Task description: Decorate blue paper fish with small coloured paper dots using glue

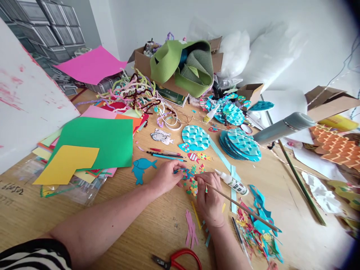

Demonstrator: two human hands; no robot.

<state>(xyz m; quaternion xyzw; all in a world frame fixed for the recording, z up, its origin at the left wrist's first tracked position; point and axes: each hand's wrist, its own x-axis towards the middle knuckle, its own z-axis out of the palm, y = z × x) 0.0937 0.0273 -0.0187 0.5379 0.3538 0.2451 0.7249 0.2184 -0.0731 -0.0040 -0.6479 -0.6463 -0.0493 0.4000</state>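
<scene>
My left hand (168, 174) pinches the edge of a small blue paper piece (185, 173) patterned with coloured bits; its full outline is partly hidden by my fingers. In my closed right hand (209, 195) is a long thin wooden stick (242, 206), its near tip close to the blue piece and its other end slanting down to the right. Small colourful paper cutouts (193, 187) lie between the hands. A white glue bottle (233, 182) rests on its side just right of my right hand. Left of my left hand lies a blue paper fish (143, 168).
Woven blue paper discs (196, 137) and a stack of them (240, 144) lie beyond. Green paper (95, 138) covers the left side. Red-handled cutters (185, 257) sit at the front; paper scraps (261, 225) and a grey flask (284, 127) are at right.
</scene>
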